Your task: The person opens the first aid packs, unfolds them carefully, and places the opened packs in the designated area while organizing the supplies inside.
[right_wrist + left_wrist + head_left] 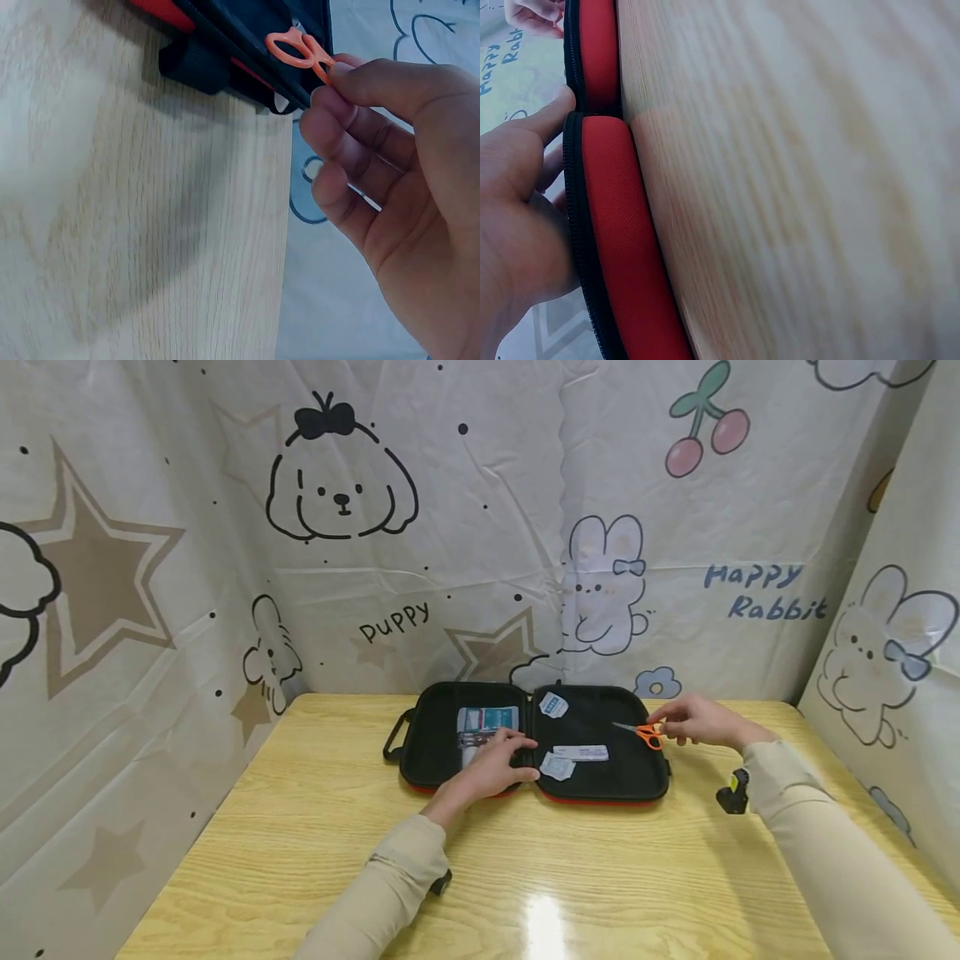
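A black case with red outer shell [615,195] lies unfolded on the table. My right hand [701,722] pinches orange-handled scissors [648,735] by a handle loop, above the case's right half [622,777]; the blades point left. In the right wrist view, thumb and forefinger hold the loop [289,49]. My left hand [495,764] reaches over the left half [431,727], its fingers at the middle hinge. Under and beyond it lie a teal-and-white packet [487,718] and other partly hidden items. The right half holds two small white packets [553,705] and a white strip packet [581,753].
The wooden table [315,860] meets a printed cloth backdrop [487,527] behind the case. A carry handle [396,737] sticks out at the case's left side. Wrist cameras [733,793] hang by both sleeves.
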Demonstrator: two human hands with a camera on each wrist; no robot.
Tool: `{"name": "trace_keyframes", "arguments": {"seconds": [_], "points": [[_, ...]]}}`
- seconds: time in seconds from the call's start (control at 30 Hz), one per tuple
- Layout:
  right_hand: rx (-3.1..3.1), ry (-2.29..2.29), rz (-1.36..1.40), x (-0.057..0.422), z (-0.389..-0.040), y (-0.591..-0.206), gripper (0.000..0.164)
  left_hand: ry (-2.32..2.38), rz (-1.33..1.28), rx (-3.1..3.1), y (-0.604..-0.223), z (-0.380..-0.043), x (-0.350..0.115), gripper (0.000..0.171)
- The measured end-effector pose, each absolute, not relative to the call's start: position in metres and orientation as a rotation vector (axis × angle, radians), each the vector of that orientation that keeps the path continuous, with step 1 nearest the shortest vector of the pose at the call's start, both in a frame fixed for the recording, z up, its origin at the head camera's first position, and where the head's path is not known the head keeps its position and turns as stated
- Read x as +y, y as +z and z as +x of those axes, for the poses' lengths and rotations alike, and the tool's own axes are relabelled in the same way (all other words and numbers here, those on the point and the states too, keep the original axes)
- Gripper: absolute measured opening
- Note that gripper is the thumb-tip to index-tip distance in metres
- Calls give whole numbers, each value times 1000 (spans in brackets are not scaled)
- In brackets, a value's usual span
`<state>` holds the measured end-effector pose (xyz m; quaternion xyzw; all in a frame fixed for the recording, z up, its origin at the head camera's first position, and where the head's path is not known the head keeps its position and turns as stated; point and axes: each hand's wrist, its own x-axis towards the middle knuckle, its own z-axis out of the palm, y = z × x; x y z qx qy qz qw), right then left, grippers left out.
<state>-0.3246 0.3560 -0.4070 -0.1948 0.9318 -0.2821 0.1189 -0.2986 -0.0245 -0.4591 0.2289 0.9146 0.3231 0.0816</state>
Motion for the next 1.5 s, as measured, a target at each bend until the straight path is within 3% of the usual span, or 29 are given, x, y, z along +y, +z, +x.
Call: {"name": "trace_keyframes", "arguments": {"seconds": [0.47,0.93,1.5], "points": [[2828,-512,-793,322,-339,-417,24,970,684,2727,-460,-299,-25,53],[2941,-446,-708,300,-347,-424,23,972,690,2737,-461,-300,-25,52],[2747,-709,-649,289,-351,-434,47,979,699,2728,-460,-298,-25,52]]}}
